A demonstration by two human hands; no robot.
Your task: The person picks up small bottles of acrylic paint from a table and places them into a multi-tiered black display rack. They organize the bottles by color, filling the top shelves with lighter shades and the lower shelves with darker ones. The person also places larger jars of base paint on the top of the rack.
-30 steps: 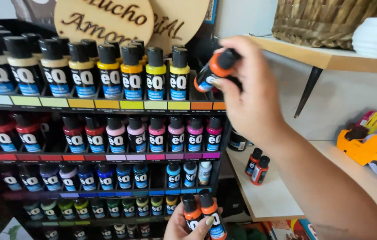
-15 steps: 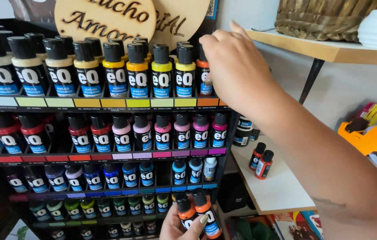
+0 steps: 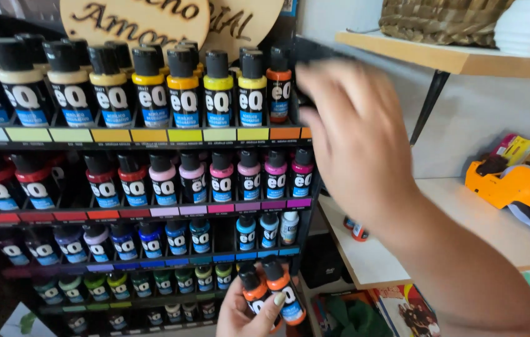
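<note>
A: What stood around the hands?
B: A black tiered rack [image 3: 152, 134] of paint bottles; an orange bottle [image 3: 279, 93] ended its top row, just left of the right hand [image 3: 355, 140], whose fingers were spread and empty. An orange label gun [image 3: 515, 184] lay on the white shelf [image 3: 483, 231].

A: What was unclear?
B: The right hand was blurred, hiding the rack's corner. The left hand [image 3: 246, 312], cut off below, was clamped on two orange bottles [image 3: 271, 290].

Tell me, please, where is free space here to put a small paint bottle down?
The white shelf is bare between the two small bottles by the rack and the orange label gun. The blue row has one open slot left of the turquoise bottle. The top row is crowded.
</note>
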